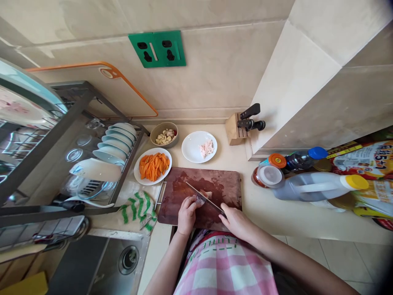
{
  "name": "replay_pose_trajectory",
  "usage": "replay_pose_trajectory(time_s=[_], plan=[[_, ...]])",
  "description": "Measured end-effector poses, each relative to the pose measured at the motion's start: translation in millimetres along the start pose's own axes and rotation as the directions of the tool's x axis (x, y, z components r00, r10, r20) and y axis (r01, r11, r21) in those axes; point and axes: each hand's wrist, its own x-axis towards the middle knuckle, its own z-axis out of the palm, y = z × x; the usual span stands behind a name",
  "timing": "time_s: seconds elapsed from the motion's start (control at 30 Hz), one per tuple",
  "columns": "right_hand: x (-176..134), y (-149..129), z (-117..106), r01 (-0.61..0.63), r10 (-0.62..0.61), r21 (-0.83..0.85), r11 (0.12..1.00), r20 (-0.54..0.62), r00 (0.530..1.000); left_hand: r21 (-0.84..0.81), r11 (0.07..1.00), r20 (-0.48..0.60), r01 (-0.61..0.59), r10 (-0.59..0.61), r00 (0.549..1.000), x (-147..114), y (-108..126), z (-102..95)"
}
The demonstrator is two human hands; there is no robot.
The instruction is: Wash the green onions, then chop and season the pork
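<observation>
On a dark reddish cutting board (221,182) lies a small pale piece of meat (206,194). My left hand (186,213) presses down on its near end with curled fingers. My right hand (235,221) grips the handle of a knife (202,196), whose blade runs diagonally across the meat, right beside my left fingertips. Behind the board stand a white plate with pale meat pieces (199,146), a white plate of sliced carrot (153,166) and a tan bowl of garlic (164,135).
A knife block (238,127) stands in the corner by the wall. Bottles and packets (307,182) crowd the counter to the right. A dish rack with plates (110,147) is at the left, a green-striped cloth (138,209) beside the board, a sink (101,262) below.
</observation>
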Motion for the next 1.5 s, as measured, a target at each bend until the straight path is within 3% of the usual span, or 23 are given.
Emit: replay_pose_trajectory(time_s=[0.17, 0.37, 0.5, 0.67, 0.77, 0.9, 1.07, 1.13, 1.27, 1.37, 1.5], plan=[[-36, 29, 6, -0.062, 0.063, -0.009, 0.998, 0.063, 0.996, -0.005, 0.999, -0.029, 0.036, -0.036, 0.999, -7, 2, -3.1], [-31, 14, 21, -0.067, 0.07, -0.168, 0.983, 0.015, 0.997, 0.071, 0.995, -0.027, 0.075, -0.073, 0.997, -9, 4, -1.6], [-41, 24, 25, -0.083, 0.089, -0.191, 0.978, 0.023, 0.996, 0.155, 0.983, 0.075, 0.096, -0.109, 0.991, -7, -4, -25.3], [-70, 59, 18, -0.069, 0.07, -0.027, 0.997, 0.054, 0.996, 0.187, 0.981, 0.178, 0.052, -0.085, 0.98, 11, -8, -53.0], [-80, 71, 17, -0.037, 0.035, 0.089, 0.995, 0.034, 0.999, 0.198, 0.977, 0.207, 0.076, -0.117, 0.971, 32, 2, -41.8], [-85, 75, 22, -0.102, 0.11, 0.191, 0.976, -0.032, 0.993, 0.236, 0.962, 0.223, 0.138, -0.192, 0.956, 54, 22, -13.4], [-84, 73, 23, -0.17, 0.199, 0.245, 0.954, -0.096, 0.975, 0.077, 0.983, 0.262, 0.167, -0.181, 0.948, 60, 36, 4.4], [-86, 72, 20, -0.176, 0.203, 0.261, 0.949, -0.079, 0.976, -0.072, 0.965, 0.334, 0.251, -0.214, 0.918, 61, 39, 7.1], [-94, 74, 14, -0.158, 0.169, 0.334, 0.929, -0.003, 0.986, -0.346, 0.814, 0.514, 0.466, -0.251, 0.82, 65, 44, 11.2], [-96, 75, 14, -0.16, 0.177, 0.361, 0.919, -0.015, 0.984, -0.155, 0.886, 0.443, 0.438, -0.333, 0.832, 69, 44, 11.2], [-87, 71, 17, -0.153, 0.184, 0.324, 0.933, -0.066, 0.981, 0.135, 0.948, 0.248, 0.289, -0.315, 0.916, 62, 39, 2.7]])
